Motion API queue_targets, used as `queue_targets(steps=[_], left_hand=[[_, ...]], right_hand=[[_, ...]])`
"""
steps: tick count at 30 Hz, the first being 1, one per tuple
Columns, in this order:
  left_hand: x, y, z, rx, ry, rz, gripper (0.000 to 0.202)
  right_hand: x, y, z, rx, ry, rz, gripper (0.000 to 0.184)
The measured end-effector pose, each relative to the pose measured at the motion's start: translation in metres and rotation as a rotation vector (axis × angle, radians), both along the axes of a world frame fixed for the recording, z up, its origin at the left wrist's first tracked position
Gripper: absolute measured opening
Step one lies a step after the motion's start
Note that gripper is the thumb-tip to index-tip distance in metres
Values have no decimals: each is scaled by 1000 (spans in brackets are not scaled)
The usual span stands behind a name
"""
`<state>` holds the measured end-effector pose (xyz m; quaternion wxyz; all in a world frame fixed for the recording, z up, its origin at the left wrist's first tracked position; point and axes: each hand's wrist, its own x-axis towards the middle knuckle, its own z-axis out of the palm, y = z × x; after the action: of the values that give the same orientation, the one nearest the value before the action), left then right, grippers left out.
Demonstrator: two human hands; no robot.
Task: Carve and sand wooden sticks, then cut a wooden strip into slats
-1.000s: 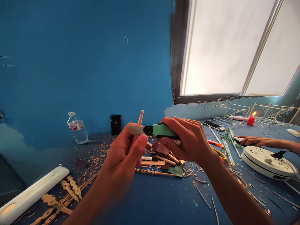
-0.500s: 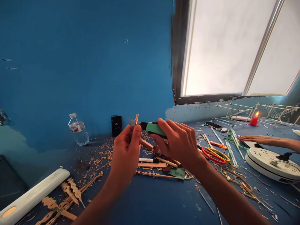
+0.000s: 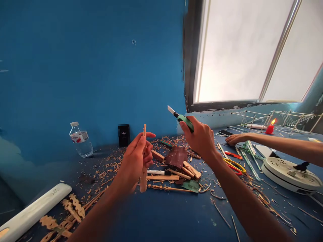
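Observation:
My left hand (image 3: 137, 159) is closed round a thin wooden stick (image 3: 144, 158), held upright above the blue table (image 3: 161, 218); the stick's top pokes out above my fingers and its lower end hangs below my palm. My right hand (image 3: 200, 137) grips a green and black utility knife (image 3: 183, 118), raised up and to the right of the stick, with its blade pointing up-left. The blade and the stick are apart.
Wood scraps, shavings and a brown sandpaper piece (image 3: 176, 157) litter the middle. A water bottle (image 3: 80, 139) and a black box (image 3: 123, 135) stand by the wall. Scissors (image 3: 233, 165), a round power strip (image 3: 290, 169) and a lit red candle (image 3: 270, 128) lie right, near another person's arm (image 3: 275, 144).
My right hand has lifted the knife up and away from the stick. My left hand has lowered a little with the stick. The other person's hand has reached further left.

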<state>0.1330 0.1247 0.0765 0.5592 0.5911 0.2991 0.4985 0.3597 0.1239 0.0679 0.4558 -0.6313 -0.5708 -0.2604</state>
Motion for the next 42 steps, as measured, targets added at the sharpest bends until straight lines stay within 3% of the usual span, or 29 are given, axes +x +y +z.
queue_targets(steps=[4,8,12,15,19,24,29,32,34,36,40,42], left_hand=[[-1,-4,3,1,-30,-111,17],[-4,-10,4,-10,-50,-154,17],[-7,-18,6,21,-22,-159,20],[-7,-23,7,80,33,-113,25],[-3,-22,3,217,111,59,35],[1,-12,-5,333,170,279,42],[2,4,-11,310,163,305,45],[2,12,-16,301,149,303,48],[3,14,-18,273,129,269,50],[3,12,-16,202,123,137,49],[-3,0,-2,-6,147,-283,37],[-6,-7,4,-71,149,-402,35]], right_hand=[[24,-10,10,-13,15,230,41],[13,-29,16,-86,-114,507,39],[-4,-38,19,-122,-212,610,28],[-9,-36,17,-105,-240,608,28],[-15,-31,12,-43,-276,559,32],[-29,-27,2,54,-299,382,36],[-51,-21,-12,60,-249,265,37],[-54,-18,-11,21,-104,235,38],[-45,-14,-6,-6,68,223,36],[-29,-10,1,-35,239,265,37],[-5,-4,9,-167,475,607,44],[-6,-7,10,-233,559,792,45]])
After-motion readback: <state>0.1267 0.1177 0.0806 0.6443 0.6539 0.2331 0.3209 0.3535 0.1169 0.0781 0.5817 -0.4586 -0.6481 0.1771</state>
